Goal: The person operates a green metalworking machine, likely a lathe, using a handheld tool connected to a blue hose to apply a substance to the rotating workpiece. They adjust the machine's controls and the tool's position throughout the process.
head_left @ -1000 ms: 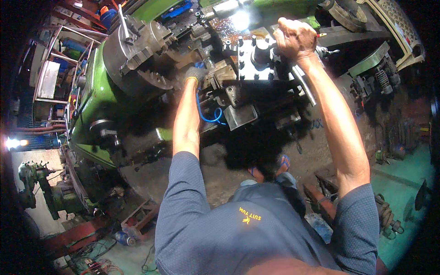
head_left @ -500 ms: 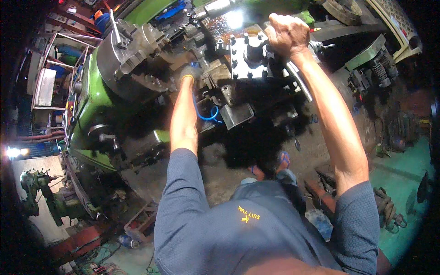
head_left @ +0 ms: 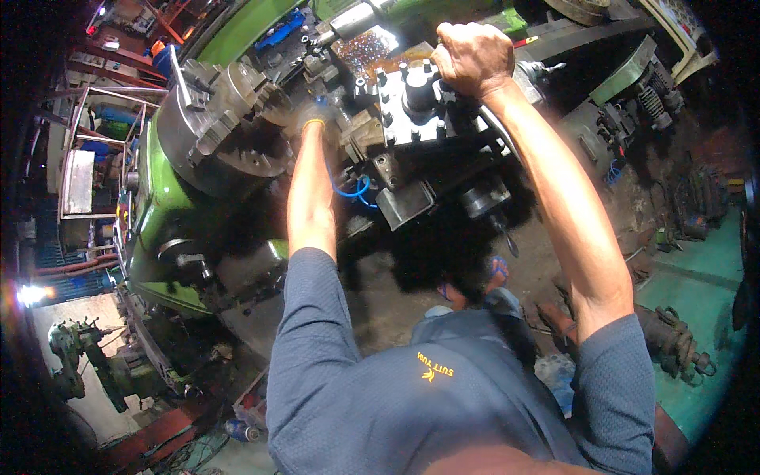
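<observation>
Chuck (head_left: 215,131) sits left of our left hand (head_left: 314,115), which blurs more now, apparently moving; we cannot tell its grip. Right of the chuck, our right hand (head_left: 473,59) keeps a closed grip beside the tool post (head_left: 418,99).

Left arm (head_left: 311,194) outstretched, left grip (head_left: 315,113) blurred; right arm (head_left: 558,170) slightly bent, right grip (head_left: 475,60) clenched.

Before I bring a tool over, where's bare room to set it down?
Bare grey floor shows between left sleeve and sandalled feet, and between feet and right forearm. The lathe is crowded: chuck beside left hand, tool post beside right hand.
</observation>
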Motion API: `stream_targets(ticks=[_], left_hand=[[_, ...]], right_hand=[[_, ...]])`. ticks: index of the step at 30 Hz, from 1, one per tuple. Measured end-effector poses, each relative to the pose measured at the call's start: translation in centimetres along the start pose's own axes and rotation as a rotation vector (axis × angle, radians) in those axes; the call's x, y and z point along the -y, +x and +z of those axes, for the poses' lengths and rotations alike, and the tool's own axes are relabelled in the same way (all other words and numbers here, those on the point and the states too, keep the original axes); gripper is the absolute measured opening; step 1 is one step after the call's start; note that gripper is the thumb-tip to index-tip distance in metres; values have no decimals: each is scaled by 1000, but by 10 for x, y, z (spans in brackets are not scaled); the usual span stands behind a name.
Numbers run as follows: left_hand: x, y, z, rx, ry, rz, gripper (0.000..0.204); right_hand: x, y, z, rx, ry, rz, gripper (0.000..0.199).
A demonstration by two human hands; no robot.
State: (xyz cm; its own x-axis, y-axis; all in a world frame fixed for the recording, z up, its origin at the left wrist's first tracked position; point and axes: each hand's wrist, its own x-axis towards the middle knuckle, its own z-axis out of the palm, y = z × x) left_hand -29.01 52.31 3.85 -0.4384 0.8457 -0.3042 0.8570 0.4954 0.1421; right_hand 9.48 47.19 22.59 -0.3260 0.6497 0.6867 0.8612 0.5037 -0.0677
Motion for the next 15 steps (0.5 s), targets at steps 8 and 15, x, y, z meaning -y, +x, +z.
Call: stream_targets(ticks=[8, 15], left_hand=[[-52, -29, 8, -84, -23, -68, 54], [-54, -32, -17, -238, -128, -71, 57]], right_hand=[[-8, -2, 4, -56, 39, -25, 20], [-1, 0, 5, -77, 70, -46, 19]])
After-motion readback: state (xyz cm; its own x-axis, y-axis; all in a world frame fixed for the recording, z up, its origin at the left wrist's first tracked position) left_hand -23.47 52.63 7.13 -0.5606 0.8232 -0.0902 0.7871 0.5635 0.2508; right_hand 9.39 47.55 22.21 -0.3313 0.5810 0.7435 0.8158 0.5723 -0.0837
